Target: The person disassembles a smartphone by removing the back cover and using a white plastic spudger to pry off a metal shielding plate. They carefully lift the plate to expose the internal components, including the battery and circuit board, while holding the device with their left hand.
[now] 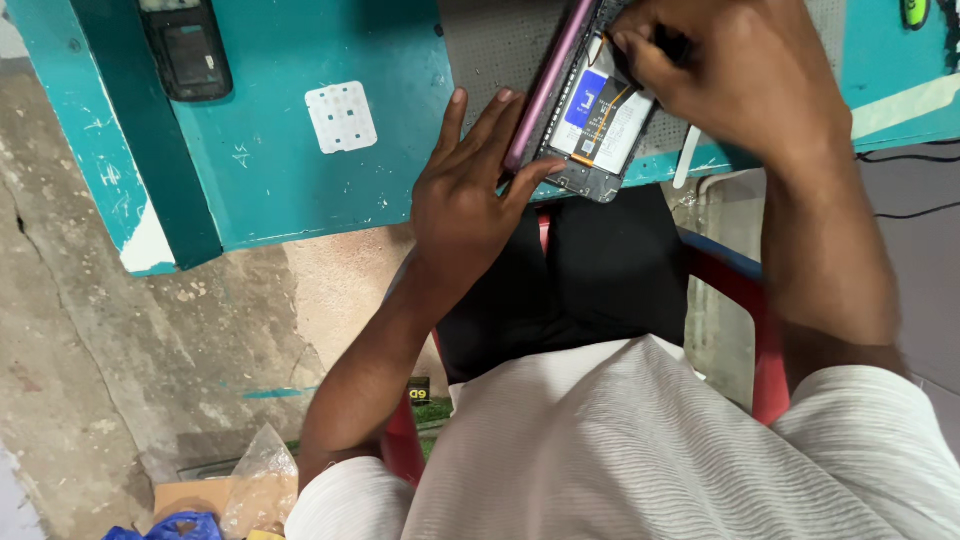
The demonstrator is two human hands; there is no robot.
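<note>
Tabletop (300, 180), teal and scratched, spread under both hands. Opened phone (590, 110) with purple edge and bare battery, lying between the hands on a grey mat (490, 50). Left hand (465, 195) flat and released, fingertips pressing the phone's lower edge. Right hand (730, 70) clenched over the phone's upper part, pinching something small, cannot tell what. White square pad (341, 117) well left of the left hand; dark phone part (187, 48) farther left.

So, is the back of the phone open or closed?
Open: the phone shows its bare battery and inner parts; no back cover is on it.
</note>
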